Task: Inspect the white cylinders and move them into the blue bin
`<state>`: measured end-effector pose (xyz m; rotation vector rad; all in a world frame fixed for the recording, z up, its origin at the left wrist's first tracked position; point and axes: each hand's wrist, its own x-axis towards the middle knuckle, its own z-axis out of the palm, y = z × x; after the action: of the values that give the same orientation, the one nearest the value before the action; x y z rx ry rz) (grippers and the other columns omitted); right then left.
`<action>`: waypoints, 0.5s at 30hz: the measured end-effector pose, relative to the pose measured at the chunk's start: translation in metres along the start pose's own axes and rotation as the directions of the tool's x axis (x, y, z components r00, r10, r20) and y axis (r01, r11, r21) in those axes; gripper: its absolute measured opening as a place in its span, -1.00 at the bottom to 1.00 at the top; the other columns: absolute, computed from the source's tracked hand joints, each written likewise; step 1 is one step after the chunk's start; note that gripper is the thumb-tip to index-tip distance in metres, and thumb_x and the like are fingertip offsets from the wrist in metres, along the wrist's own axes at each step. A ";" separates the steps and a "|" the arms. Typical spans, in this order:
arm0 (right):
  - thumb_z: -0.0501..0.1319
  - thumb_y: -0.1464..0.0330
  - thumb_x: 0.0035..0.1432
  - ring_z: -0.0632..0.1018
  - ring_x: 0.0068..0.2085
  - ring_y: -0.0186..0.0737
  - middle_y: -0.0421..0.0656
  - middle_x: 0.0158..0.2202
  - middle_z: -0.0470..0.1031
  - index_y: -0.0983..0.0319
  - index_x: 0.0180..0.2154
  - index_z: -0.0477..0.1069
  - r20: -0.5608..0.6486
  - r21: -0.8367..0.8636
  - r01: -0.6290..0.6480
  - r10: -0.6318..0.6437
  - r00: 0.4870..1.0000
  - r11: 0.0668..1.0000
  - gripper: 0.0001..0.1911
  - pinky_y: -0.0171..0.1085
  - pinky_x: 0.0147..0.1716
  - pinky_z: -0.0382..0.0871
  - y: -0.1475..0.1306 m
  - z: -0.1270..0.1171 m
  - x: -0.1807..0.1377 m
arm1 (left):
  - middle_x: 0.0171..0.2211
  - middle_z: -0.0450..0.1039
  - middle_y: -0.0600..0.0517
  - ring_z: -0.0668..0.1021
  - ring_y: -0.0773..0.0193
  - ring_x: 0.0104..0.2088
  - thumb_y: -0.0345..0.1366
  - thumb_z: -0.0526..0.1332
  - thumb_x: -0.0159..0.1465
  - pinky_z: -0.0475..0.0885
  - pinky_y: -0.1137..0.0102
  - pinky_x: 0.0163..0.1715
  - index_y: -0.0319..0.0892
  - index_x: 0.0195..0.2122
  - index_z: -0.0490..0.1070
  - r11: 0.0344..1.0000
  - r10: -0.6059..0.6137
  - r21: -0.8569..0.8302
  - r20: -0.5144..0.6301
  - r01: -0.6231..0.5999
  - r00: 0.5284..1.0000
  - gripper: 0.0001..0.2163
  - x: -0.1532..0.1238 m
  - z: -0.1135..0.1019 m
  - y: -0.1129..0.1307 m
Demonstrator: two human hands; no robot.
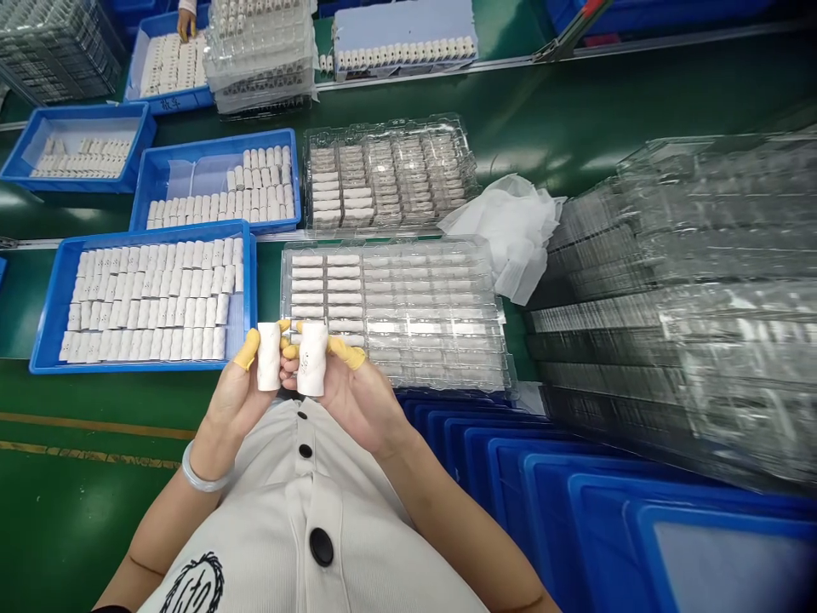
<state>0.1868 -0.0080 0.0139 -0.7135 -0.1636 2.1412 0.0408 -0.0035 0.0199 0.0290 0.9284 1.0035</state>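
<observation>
My left hand [231, 398] is closed on a white wavy-sided cylinder [269, 358], held upright between thumb and fingers. In my right hand [358, 398] is a second white cylinder [312, 358], also upright, with small dark markings on its face. Yellow finger cots cover several of my fingertips. Both pieces are close together, a small gap apart, in front of my chest. Just beyond them lies a clear plastic tray [434, 340], its left columns holding similar white pieces. To the left, a blue bin [144, 368] holds rows of the same cylinders.
Farther back are another blue bin [217, 140] and a second clear tray [389, 230]. Crumpled white film [511, 226] lies right of the trays. Tall stacks of clear trays [734, 306] and nested blue bins [574, 502] stand at the right. Another person's hand [186, 24] reaches into a far bin.
</observation>
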 end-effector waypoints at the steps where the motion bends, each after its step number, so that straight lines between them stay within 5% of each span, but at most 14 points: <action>1: 0.05 0.25 0.29 0.59 -0.25 -0.18 -0.03 -0.25 0.58 0.33 -0.04 0.43 -0.009 0.000 0.002 -0.002 1.000 1.000 -0.65 -0.14 -0.14 0.48 0.000 0.000 0.000 | -0.43 0.46 -0.04 0.49 0.36 -0.47 -0.23 0.07 0.36 0.45 0.49 -0.46 -0.29 -0.16 0.49 1.000 0.010 0.004 0.006 -0.010 1.000 -0.73 0.000 0.000 -0.001; 7: 0.20 0.38 0.16 0.59 -0.27 -0.23 -0.07 -0.31 0.59 0.32 -0.19 0.45 -0.028 -0.022 0.056 -0.057 0.998 0.998 -0.82 -0.22 -0.15 0.47 -0.001 -0.005 -0.001 | -0.41 0.48 -0.10 0.52 0.31 -0.42 -0.28 -0.04 0.40 0.48 0.43 -0.38 -0.34 -0.18 0.49 0.999 0.034 0.024 0.010 -0.034 0.999 -0.67 0.002 -0.004 -0.001; 15: 0.34 0.26 0.06 0.55 -0.40 -0.31 -0.17 -0.44 0.54 0.27 -0.22 0.39 -0.031 -0.110 0.049 -0.052 0.998 0.993 -0.71 -0.30 -0.31 0.47 0.001 -0.006 -0.002 | -0.55 0.38 -0.04 0.42 0.34 -0.57 -0.24 -0.05 0.40 0.43 0.44 -0.52 -0.34 -0.14 0.49 0.995 -0.003 0.104 0.060 -0.003 0.998 -0.64 0.001 -0.001 -0.002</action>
<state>0.1908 -0.0108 0.0096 -0.8002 -0.2800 2.0831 0.0417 -0.0044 0.0177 0.1460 0.9245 0.9486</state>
